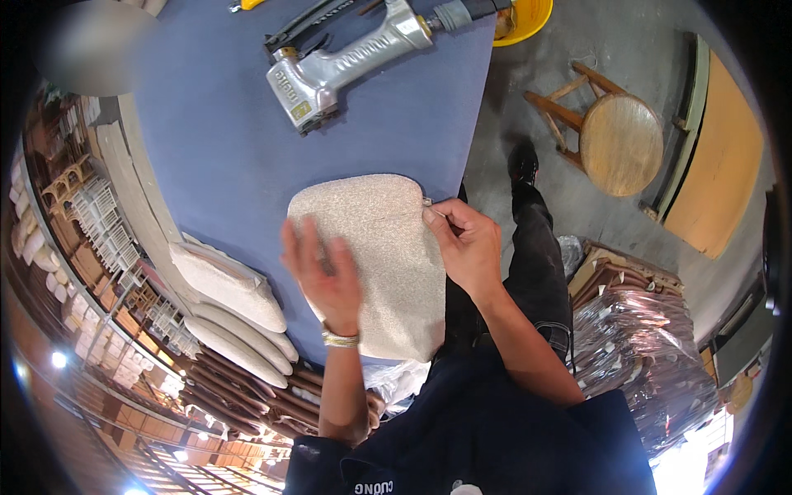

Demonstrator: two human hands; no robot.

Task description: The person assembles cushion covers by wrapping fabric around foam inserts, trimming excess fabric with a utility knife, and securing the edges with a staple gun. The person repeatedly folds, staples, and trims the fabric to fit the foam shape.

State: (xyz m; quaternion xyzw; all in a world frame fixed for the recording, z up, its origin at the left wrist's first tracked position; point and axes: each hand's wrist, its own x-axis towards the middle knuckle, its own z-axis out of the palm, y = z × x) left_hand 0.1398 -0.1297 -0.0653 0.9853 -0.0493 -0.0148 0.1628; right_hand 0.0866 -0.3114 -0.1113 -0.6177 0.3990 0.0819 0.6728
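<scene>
A beige, speckled fabric-covered cushion (375, 247) lies on the blue-grey work table in front of me, its near end reaching my body. My left hand (326, 276) is over the cushion's left side, fingers spread and blurred by motion; whether it touches the fabric I cannot tell. At the right edge, the thumb and fingers of my right hand (464, 243) pinch the cushion's border, just below a small pale tab (426, 201). Farther up the table lies a silver pneumatic staple gun (346, 70) with its hose fitting attached, apart from both hands.
More beige cushions (231, 289) are stacked left of the table (223, 148). A round wooden stool (621, 144) stands on the floor to the right, near a yellow bucket (528, 21). Plastic-wrapped brown pieces (643, 346) are piled at the lower right.
</scene>
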